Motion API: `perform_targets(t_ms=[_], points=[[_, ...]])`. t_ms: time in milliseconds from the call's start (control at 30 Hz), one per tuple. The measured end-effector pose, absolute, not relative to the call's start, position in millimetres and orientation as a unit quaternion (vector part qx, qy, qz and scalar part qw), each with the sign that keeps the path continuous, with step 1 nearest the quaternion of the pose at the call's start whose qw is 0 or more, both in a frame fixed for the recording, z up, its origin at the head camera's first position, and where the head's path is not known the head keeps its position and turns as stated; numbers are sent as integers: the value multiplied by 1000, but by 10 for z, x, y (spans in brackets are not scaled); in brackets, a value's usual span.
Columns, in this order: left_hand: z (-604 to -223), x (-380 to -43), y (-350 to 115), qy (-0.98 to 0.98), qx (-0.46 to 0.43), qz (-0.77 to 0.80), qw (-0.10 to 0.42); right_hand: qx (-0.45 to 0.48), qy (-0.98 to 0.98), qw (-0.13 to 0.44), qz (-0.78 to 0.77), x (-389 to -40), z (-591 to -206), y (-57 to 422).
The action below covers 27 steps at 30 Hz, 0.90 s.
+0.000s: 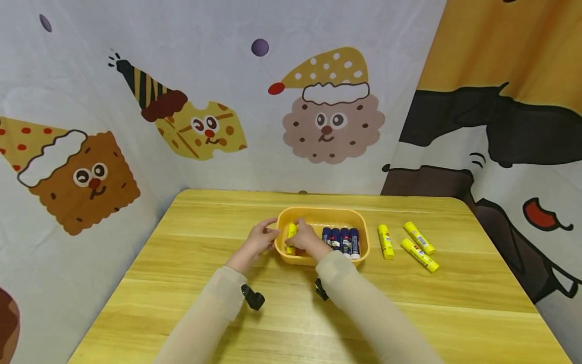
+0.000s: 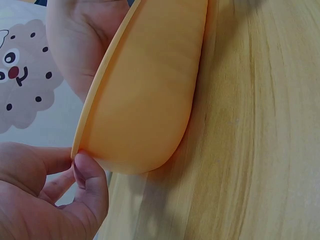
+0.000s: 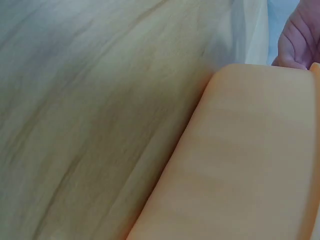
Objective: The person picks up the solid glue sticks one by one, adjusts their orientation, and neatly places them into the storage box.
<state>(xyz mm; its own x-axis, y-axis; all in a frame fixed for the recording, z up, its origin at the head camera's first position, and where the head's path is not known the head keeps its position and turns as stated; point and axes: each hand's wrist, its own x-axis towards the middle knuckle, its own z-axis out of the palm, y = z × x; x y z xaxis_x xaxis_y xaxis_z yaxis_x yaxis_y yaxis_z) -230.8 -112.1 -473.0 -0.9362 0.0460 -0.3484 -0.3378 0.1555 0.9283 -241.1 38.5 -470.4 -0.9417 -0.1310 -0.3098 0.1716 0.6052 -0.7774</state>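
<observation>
An orange plastic basket (image 1: 336,212) stands on the table. My left hand (image 1: 260,238) is at its left end, and in the left wrist view thumb and fingers (image 2: 90,172) pinch the rim. My right hand (image 1: 309,237) reaches down inside the basket and grips a yellow glue stick (image 1: 291,233) by the left wall. That stick lies lengthwise, front to back. To the right of this hand, several dark blue glue sticks (image 1: 345,240) with white ends lie side by side in the basket. The right wrist view shows mostly the basket's outer wall (image 3: 250,150); the right hand's fingers are hidden there.
On the wooden table (image 1: 191,313), right of the basket, lie three more yellow glue sticks: one (image 1: 385,241) near the basket, another (image 1: 419,237) farther back and a third (image 1: 420,255) slanting in front of it. A cartoon-printed curtain (image 1: 254,167) hangs behind the table.
</observation>
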Motion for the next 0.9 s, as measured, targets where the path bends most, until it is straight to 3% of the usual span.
perform_targets(t_ms=[600,900], points=[[-4401,-2135,-1094,742,-81,643,170,1,885,188,-425,-2416,-4709,324],[-4651,-2282,-1132,739,-87,646,169,-18,904,168,-393,-2408,-4643,382]])
